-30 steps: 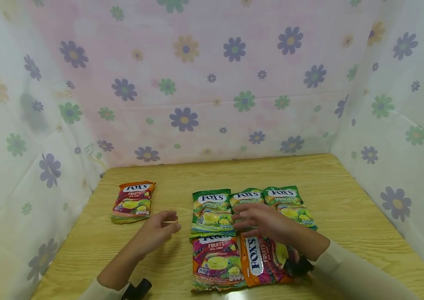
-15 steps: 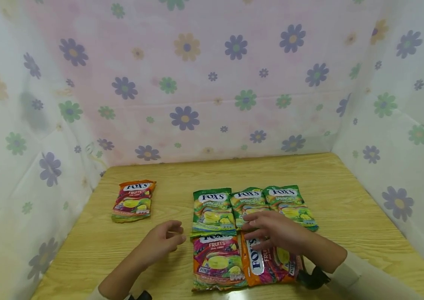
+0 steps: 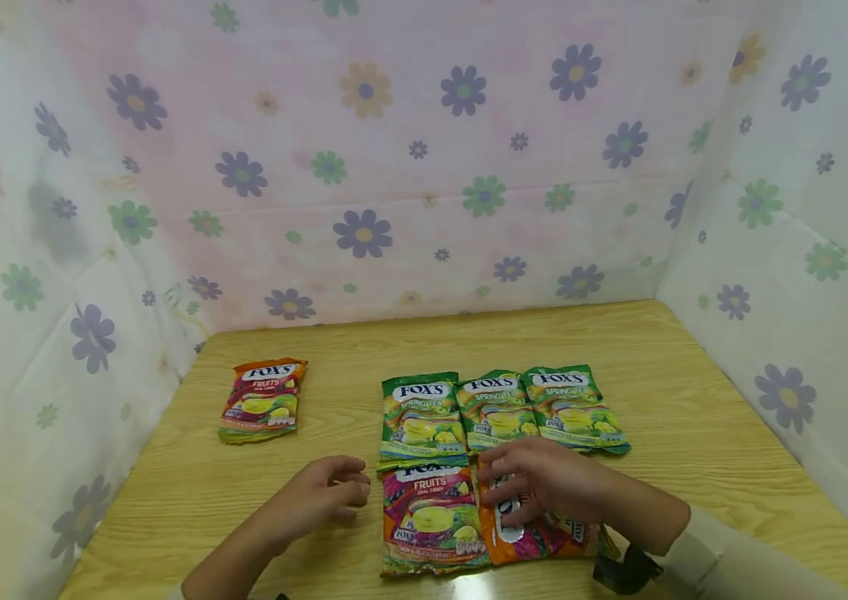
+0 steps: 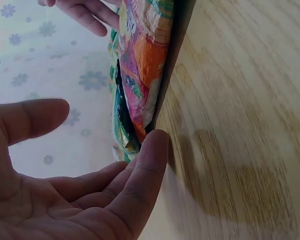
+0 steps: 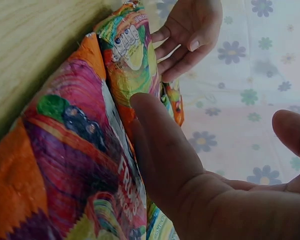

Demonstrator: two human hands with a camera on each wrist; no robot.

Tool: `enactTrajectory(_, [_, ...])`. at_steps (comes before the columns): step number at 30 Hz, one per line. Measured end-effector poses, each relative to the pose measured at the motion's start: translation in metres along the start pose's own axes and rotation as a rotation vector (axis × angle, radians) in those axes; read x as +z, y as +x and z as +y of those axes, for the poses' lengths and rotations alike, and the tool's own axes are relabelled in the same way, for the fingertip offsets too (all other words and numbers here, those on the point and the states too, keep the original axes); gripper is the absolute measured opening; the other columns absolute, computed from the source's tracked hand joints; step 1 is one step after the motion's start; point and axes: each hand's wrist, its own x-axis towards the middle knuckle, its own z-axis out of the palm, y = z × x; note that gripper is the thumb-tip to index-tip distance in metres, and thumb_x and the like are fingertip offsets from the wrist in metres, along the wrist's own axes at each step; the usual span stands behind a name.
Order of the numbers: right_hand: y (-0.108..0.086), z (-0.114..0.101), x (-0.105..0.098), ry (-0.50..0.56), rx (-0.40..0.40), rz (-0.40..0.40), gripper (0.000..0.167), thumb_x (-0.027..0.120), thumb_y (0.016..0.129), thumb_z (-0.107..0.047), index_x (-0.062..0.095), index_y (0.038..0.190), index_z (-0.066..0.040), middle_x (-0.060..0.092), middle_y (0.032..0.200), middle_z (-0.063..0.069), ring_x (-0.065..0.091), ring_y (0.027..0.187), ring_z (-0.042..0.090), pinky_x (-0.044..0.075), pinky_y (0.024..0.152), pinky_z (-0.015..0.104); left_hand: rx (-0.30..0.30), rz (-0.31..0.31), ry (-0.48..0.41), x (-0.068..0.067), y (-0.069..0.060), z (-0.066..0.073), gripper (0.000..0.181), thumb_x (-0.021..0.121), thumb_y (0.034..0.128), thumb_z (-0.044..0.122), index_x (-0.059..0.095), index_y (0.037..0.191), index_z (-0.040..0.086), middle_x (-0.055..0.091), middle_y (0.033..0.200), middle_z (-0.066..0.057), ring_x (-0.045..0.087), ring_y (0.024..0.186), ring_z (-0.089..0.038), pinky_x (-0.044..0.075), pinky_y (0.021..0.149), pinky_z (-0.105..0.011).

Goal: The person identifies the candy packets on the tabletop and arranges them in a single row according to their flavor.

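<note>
Orange candy bags point(image 3: 433, 521) and green bags point(image 3: 424, 419) lie near the left hand point(image 3: 319, 497) and right hand point(image 3: 553, 481), fingers point(image 4: 140, 185) relaxed.

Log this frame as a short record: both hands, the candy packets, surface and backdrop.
Left hand: holds nothing, beside the near-row upright-lettered Fox's Fruits packet
Right hand: over the sideways Fox's Fruits packet; contact unclear
Back row: three Fox's Spring Tea packets
Set apart: lone Fox's Fruits packet, far left
Surface: wood-grain table
Backdrop: flower-patterned sheeting
</note>
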Motion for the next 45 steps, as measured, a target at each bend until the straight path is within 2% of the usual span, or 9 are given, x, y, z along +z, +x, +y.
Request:
enactTrajectory(9, [0.001, 0.003, 0.002, 0.029, 0.017, 0.015, 0.065, 0.051, 0.108, -0.028, 0.030, 0.155, 0.012, 0.046, 0.154, 0.029, 0.063, 0.127, 0.038, 0.062, 0.091, 0.045, -0.002, -0.016, -0.014, 0.005, -0.001, -0.001, 0.058, 0.060, 0.1021, 0.022, 0.045, 0.145, -0.014, 0.062, 0.129, -0.021, 0.067, 0.112, -0.028, 0.062, 0.091, -0.044])
enactTrajectory(21, [0.004, 0.004, 0.007, 0.007, 0.023, 0.046, 0.062, 0.052, 0.107, -0.026, 0.036, 0.153, 0.013, 0.047, 0.153, 0.029, 0.064, 0.126, 0.041, 0.059, 0.098, 0.050, 0.022, -0.052, -0.054, 0.012, -0.001, 0.000, 0.057, 0.062, 0.1017, 0.022, 0.047, 0.142, -0.015, 0.065, 0.127, -0.020, 0.071, 0.108, -0.030, 0.062, 0.089, -0.042])
enactTrajectory(27, [0.006, 0.006, 0.009, 0.015, 0.019, 0.059, 0.058, 0.054, 0.106, -0.025, 0.042, 0.149, 0.012, 0.052, 0.149, 0.026, 0.065, 0.123, 0.041, 0.059, 0.096, 0.052, 0.012, -0.093, -0.054, 0.012, 0.002, 0.000, 0.054, 0.060, 0.1041, 0.023, 0.049, 0.140, -0.015, 0.069, 0.125, -0.017, 0.073, 0.108, -0.031, 0.062, 0.090, -0.043])
enactTrajectory(34, [0.008, 0.008, 0.009, 0.021, 0.027, 0.070, 0.059, 0.055, 0.106, -0.024, 0.041, 0.149, 0.013, 0.052, 0.150, 0.028, 0.065, 0.124, 0.040, 0.059, 0.097, 0.050, 0.007, -0.102, -0.068, 0.012, 0.003, -0.001, 0.055, 0.060, 0.1045, 0.025, 0.049, 0.140, -0.015, 0.070, 0.126, -0.017, 0.073, 0.106, -0.031, 0.062, 0.089, -0.043])
enactTrajectory(40, [0.010, 0.006, 0.010, 0.026, 0.041, 0.067, 0.060, 0.054, 0.105, -0.023, 0.040, 0.150, 0.014, 0.049, 0.152, 0.029, 0.064, 0.126, 0.041, 0.057, 0.102, 0.047, 0.000, -0.103, -0.109, 0.013, 0.004, -0.004, 0.053, 0.060, 0.1036, 0.025, 0.052, 0.138, -0.014, 0.071, 0.124, -0.016, 0.073, 0.106, -0.029, 0.062, 0.090, -0.042])
enactTrajectory(45, [0.011, 0.006, 0.008, 0.047, 0.051, 0.052, 0.060, 0.054, 0.105, -0.023, 0.040, 0.151, 0.013, 0.049, 0.153, 0.028, 0.062, 0.129, 0.042, 0.056, 0.104, 0.050, -0.015, -0.124, -0.180, 0.013, 0.005, -0.005, 0.050, 0.059, 0.1048, 0.024, 0.053, 0.138, -0.013, 0.071, 0.123, -0.015, 0.073, 0.106, -0.028, 0.062, 0.091, -0.042])
